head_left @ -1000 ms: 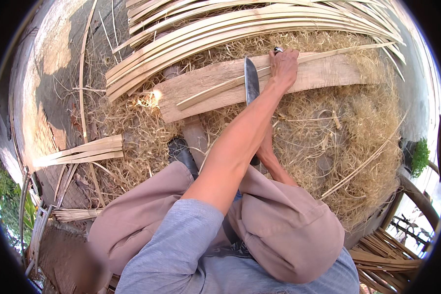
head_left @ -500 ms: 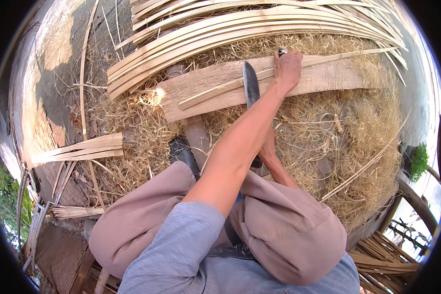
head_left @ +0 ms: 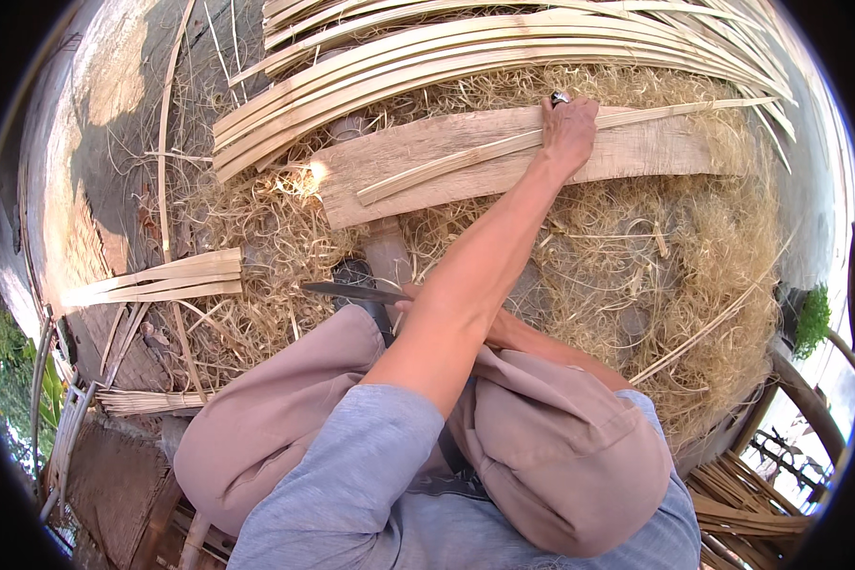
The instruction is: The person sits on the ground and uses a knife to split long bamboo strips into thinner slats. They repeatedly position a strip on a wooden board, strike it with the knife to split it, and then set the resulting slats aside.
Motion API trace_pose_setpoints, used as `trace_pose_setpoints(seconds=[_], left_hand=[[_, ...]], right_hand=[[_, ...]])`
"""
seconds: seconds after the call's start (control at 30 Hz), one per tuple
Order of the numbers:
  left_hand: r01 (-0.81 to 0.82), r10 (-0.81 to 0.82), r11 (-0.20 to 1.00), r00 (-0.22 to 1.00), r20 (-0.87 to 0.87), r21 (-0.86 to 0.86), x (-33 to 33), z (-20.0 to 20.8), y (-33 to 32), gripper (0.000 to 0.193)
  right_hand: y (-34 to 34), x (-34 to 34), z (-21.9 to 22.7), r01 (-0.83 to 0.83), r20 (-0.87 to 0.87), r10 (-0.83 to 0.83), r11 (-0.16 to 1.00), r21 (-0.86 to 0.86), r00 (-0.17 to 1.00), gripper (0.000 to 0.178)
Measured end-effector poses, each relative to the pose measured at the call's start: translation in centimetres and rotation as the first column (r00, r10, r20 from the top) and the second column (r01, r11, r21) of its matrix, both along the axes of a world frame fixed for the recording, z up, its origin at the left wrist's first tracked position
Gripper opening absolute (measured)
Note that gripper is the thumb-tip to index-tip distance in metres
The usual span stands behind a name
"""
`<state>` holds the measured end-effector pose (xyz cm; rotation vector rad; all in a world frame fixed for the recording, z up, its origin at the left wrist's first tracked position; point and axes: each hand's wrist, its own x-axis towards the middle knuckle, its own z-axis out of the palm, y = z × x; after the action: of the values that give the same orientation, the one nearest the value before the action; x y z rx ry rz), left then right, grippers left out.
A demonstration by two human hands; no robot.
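My left hand [head_left: 569, 135], its arm stretched across in front of me, is closed around a long pale strip of split bamboo [head_left: 456, 160]. The strip lies slantwise along a curved wooden board [head_left: 418, 133]. A small dark, shiny thing [head_left: 560, 98] shows at the fingers of that hand. Under the left forearm, my right hand [head_left: 406, 303] is mostly hidden; only some fingers show, closed at the near end of a knife. The dark knife blade [head_left: 347, 291] points left, near my knee, apart from strip and board; its handle is out of sight.
Beyond the board, many long pale strips [head_left: 465, 59] lie side by side. Curly shavings [head_left: 655, 256] cover the ground around the board. A small bundle of short strips [head_left: 161, 280] lies at the left. My bent knees [head_left: 560, 446] are close below my arms.
The knife has swung from upright against the strip and board down to the left, near my knee. My right hand has drawn back leftward with it. My left hand stays on the strip.
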<state>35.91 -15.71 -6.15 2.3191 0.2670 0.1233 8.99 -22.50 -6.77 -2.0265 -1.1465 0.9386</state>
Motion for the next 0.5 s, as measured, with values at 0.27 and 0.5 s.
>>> trace_pose_setpoints(seconds=[0.27,0.5], left_hand=[[0.122,-0.122,0.992,0.990,-0.067,-0.010,0.4,0.4,0.9,0.024],[0.156,-0.175,0.978,0.975,-0.137,-0.138,0.4,1.2,0.7,0.027]], right_hand=[[-1.6,8.0,3.2,0.750,-0.306,-0.697,0.654,0.103,0.649,0.036],[-3.2,7.3,4.6,0.643,-0.316,-0.624,0.764,-0.054,0.714,0.033]])
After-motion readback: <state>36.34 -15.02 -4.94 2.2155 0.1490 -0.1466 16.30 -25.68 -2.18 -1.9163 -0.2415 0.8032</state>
